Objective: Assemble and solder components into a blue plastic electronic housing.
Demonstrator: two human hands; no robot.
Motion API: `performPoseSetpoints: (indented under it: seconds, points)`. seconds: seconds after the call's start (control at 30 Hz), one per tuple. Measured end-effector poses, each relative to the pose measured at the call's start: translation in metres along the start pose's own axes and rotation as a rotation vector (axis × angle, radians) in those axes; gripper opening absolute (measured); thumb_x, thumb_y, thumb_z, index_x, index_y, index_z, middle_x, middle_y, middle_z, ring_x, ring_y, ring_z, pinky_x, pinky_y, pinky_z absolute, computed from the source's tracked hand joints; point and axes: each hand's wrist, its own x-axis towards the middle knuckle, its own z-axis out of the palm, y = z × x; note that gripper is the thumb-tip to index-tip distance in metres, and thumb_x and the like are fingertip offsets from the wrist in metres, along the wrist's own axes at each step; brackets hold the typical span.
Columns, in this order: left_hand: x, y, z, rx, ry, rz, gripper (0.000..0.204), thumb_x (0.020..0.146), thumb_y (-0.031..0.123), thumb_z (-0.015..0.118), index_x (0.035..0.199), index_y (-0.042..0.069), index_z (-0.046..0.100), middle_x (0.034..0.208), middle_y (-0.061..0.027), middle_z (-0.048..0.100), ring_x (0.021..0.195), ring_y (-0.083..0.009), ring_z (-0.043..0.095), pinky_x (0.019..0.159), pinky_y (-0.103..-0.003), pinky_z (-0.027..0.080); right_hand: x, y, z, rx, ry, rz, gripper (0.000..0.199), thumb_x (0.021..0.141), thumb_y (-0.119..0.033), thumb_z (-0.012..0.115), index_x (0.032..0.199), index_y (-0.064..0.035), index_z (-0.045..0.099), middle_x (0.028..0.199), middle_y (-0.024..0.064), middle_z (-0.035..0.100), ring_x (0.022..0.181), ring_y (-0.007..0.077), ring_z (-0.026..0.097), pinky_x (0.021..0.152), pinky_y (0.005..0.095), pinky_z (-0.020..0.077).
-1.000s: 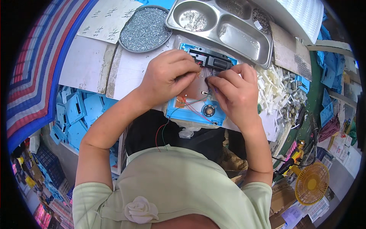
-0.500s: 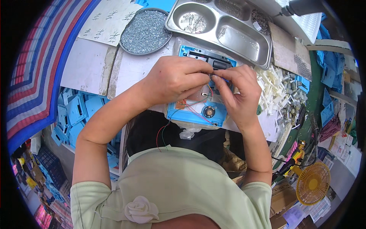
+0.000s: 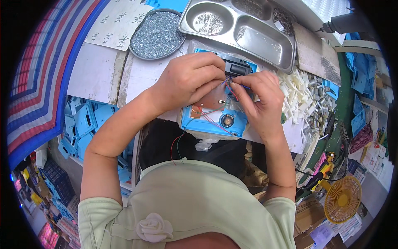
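Note:
In front of my chest lies a light blue plastic housing (image 3: 203,125) with a black part (image 3: 237,69) at its far end. A brown circuit board (image 3: 210,101) sits in its middle, and a round metal-centred part (image 3: 227,120) is near its close edge. Thin red, green and blue wires run over it. My left hand (image 3: 191,79) is closed, fingertips pinching a thin blue wire above the board. My right hand (image 3: 262,92) also pinches thin wire, thumb against forefinger, close beside the left fingertips. The exact wire ends are partly hidden by the fingers.
A round dish of small metal pins (image 3: 157,34) and a compartmented steel tray (image 3: 265,47) stand beyond the housing. White plastic pieces (image 3: 296,93) heap at the right. Blue housings (image 3: 85,118) are stacked at lower left. A screwdriver-like tool (image 3: 344,24) hangs upper right; a yellow fan (image 3: 342,200) stands lower right.
My left hand has drawn slightly up and left, opening a small gap from the right fingertips. More of the black part and the wires now shows. My right hand has barely moved.

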Motion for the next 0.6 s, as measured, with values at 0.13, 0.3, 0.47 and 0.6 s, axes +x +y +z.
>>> performPoseSetpoints:
  seconds: [0.13, 0.3, 0.47, 0.6]
  points:
    - [0.001, 0.004, 0.002, -0.015, 0.007, -0.037, 0.017, 0.078, 0.001, 0.077, 0.093, 0.001, 0.069, 0.104, -0.0123, 0.066, 0.086, -0.0275, 0.068, 0.071, -0.036, 0.056, 0.0, -0.001, -0.001, 0.005, 0.007, -0.012, 0.013, 0.079, -0.009, 0.082, 0.087, -0.0085, 0.073, 0.081, 0.0027, 0.07, 0.077, 0.0224, 0.063, 0.08, 0.0372, 0.0436]
    - [0.004, 0.01, 0.012, 0.029, 0.053, -0.034, 0.016, 0.076, 0.008, 0.078, 0.087, 0.006, 0.067, 0.102, -0.0068, 0.064, 0.082, -0.0257, 0.067, 0.07, -0.037, 0.054, -0.001, -0.002, 0.0, 0.044, 0.012, -0.017, 0.014, 0.078, -0.01, 0.083, 0.088, -0.0087, 0.073, 0.081, 0.0032, 0.071, 0.078, 0.0228, 0.064, 0.08, 0.0376, 0.0446]
    - [0.005, 0.011, 0.011, 0.003, 0.031, -0.09, 0.024, 0.073, 0.0, 0.08, 0.094, 0.002, 0.069, 0.104, -0.0106, 0.062, 0.086, -0.0258, 0.066, 0.072, -0.034, 0.055, -0.001, 0.0, -0.003, -0.008, 0.033, -0.023, 0.015, 0.077, -0.009, 0.083, 0.087, -0.0086, 0.073, 0.081, 0.0037, 0.07, 0.077, 0.0235, 0.063, 0.08, 0.038, 0.0446]
    - [0.008, 0.015, 0.009, 0.008, 0.082, -0.158, 0.027, 0.07, 0.001, 0.081, 0.095, 0.003, 0.071, 0.102, -0.0086, 0.06, 0.088, -0.026, 0.063, 0.076, -0.035, 0.053, 0.0, 0.004, -0.004, -0.037, 0.079, -0.049, 0.015, 0.077, -0.007, 0.082, 0.088, -0.0085, 0.072, 0.08, 0.0041, 0.068, 0.076, 0.0247, 0.062, 0.078, 0.038, 0.0442]
